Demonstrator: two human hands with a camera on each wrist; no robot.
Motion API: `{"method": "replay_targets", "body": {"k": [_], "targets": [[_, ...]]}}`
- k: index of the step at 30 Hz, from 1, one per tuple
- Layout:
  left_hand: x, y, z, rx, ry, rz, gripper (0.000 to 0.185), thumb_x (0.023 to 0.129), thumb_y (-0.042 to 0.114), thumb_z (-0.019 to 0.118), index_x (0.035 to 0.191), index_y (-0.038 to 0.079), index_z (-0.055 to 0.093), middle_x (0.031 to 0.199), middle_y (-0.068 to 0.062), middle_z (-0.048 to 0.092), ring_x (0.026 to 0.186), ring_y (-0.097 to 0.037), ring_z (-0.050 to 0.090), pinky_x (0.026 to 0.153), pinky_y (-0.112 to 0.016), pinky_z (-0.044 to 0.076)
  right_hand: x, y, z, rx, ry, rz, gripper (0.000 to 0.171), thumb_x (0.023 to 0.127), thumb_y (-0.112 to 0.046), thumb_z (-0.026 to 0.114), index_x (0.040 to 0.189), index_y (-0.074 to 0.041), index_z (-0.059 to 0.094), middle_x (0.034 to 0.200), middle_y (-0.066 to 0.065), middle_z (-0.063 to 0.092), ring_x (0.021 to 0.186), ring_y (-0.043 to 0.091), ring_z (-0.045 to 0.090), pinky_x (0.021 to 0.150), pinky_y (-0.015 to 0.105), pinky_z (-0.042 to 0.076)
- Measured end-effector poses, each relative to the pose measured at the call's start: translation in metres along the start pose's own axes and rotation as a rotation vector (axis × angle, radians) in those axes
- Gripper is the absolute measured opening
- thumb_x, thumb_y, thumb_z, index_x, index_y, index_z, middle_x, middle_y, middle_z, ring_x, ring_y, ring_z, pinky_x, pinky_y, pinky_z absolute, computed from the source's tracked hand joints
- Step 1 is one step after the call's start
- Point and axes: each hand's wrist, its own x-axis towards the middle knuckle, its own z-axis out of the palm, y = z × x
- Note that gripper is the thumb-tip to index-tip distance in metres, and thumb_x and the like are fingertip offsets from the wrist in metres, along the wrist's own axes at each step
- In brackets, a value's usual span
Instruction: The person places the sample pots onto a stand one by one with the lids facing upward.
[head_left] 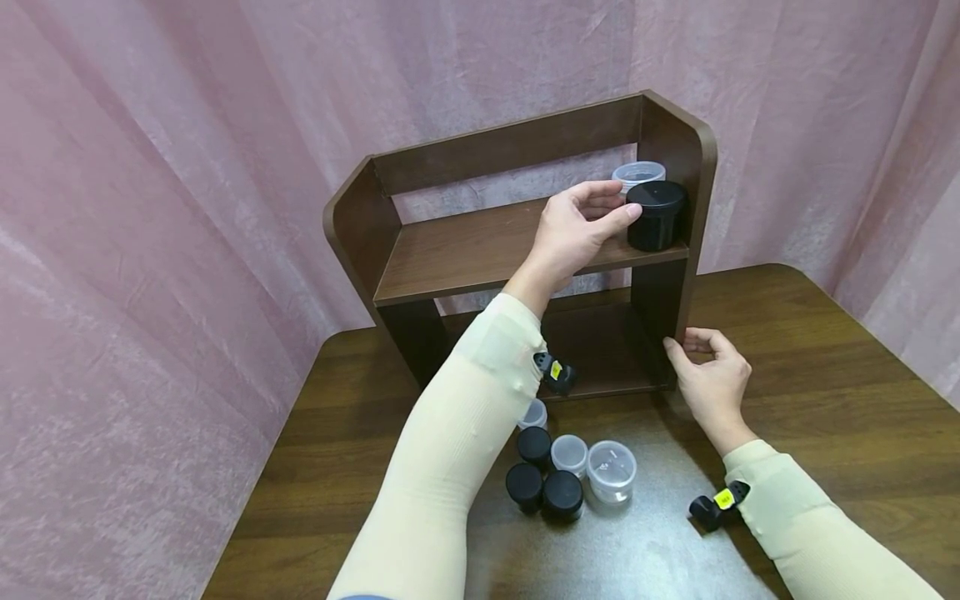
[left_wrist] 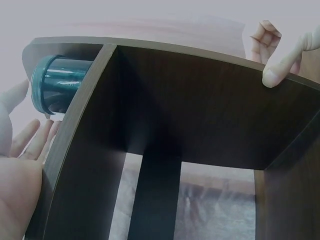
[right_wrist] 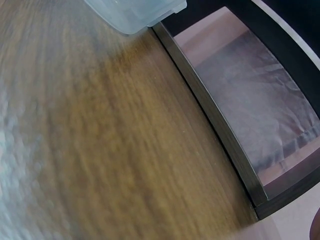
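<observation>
**Shelving a black jar: both hands at the rack**

Starting nearest, a cluster of small jars (head_left: 567,473) sits on the table (head_left: 825,433), some black-lidded, some clear, grouped close together in front of the wooden rack (head_left: 517,242). Wrist-worn cameras with yellow tags show on both sleeves; nothing on the tags can be read.

The right hand (head_left: 712,379) rests at the foot of the rack's right side panel, thumb and fingertips pinching the panel's front edge. The left wrist view confirms a thumb pressed against that edge.

Farther back, on the upper shelf, the left hand (head_left: 573,229) is relaxed, fingers nearly straight, thumb tip touching or just beside the lid of the black jar (head_left: 656,215); it grips nothing. That jar stands upright at the shelf's right end, near the side panel. A clear jar (head_left: 638,175) stands directly behind it.

Judgement: placement appears sound. Good practice is to keep the rack braced with the right hand and to draw the left hand straight back without brushing the lid.

No brand, label or writing is legible on any jar or on the rack.
</observation>
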Motion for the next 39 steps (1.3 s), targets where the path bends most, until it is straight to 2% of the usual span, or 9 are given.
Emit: {"method": "replay_targets", "body": {"k": [7,14,23,32,36,39], "targets": [[0.0,-0.002,0.0,-0.06,0.038,0.029,0.038,0.084,0.018,0.076,0.119,0.009,0.065,0.103,0.002,0.067,0.095,-0.004,0.062,0.08,-0.018,0.051,0.001,0.001,0.0,-0.011,0.004,-0.004,0.025,0.08,-0.023,0.079,0.093,-0.004,0.07,0.084,0.001,0.067,0.068,-0.002,0.058,0.057,0.008,0.042],[-0.003,-0.003,-0.004,-0.081,0.044,0.097,0.036,0.084,0.016,0.075,0.117,0.006,0.066,0.103,0.0,0.068,0.095,-0.006,0.063,0.081,-0.02,0.052,0.002,0.001,0.002,-0.022,0.001,0.0,0.025,0.08,-0.024,0.078,0.094,-0.005,0.07,0.084,0.002,0.067,0.065,-0.004,0.057,0.057,0.009,0.041],[-0.011,-0.005,-0.004,-0.118,-0.025,0.119,0.035,0.086,0.013,0.074,0.119,0.005,0.065,0.107,-0.002,0.068,0.097,-0.01,0.063,0.082,-0.022,0.051,0.005,0.003,0.004,-0.032,-0.005,0.002,0.025,0.08,-0.024,0.078,0.094,-0.005,0.07,0.084,0.004,0.068,0.067,-0.004,0.056,0.058,0.008,0.041],[-0.026,-0.005,-0.006,-0.151,-0.061,0.131,0.033,0.086,0.006,0.072,0.117,0.0,0.064,0.106,-0.009,0.068,0.097,-0.011,0.064,0.086,-0.025,0.051,0.004,0.004,0.005,-0.04,-0.009,0.003,0.027,0.08,-0.026,0.078,0.094,-0.005,0.07,0.084,0.007,0.068,0.066,-0.005,0.054,0.057,0.01,0.039],[-0.036,-0.008,-0.011,-0.13,-0.082,0.137,0.031,0.086,0.006,0.071,0.116,0.0,0.064,0.107,-0.01,0.068,0.097,-0.013,0.064,0.086,-0.025,0.051,0.003,0.003,0.008,-0.034,-0.007,-0.002,0.026,0.08,-0.024,0.078,0.094,-0.004,0.07,0.084,0.006,0.067,0.066,-0.005,0.054,0.057,0.01,0.04],[-0.049,-0.014,-0.016,-0.068,-0.11,0.128,0.03,0.087,0.008,0.071,0.115,0.001,0.065,0.107,-0.009,0.069,0.096,-0.013,0.065,0.085,-0.025,0.051,0.003,0.001,0.011,-0.021,-0.007,-0.005,0.026,0.08,-0.024,0.078,0.094,-0.004,0.07,0.084,0.006,0.068,0.066,-0.005,0.055,0.058,0.009,0.041]]}}
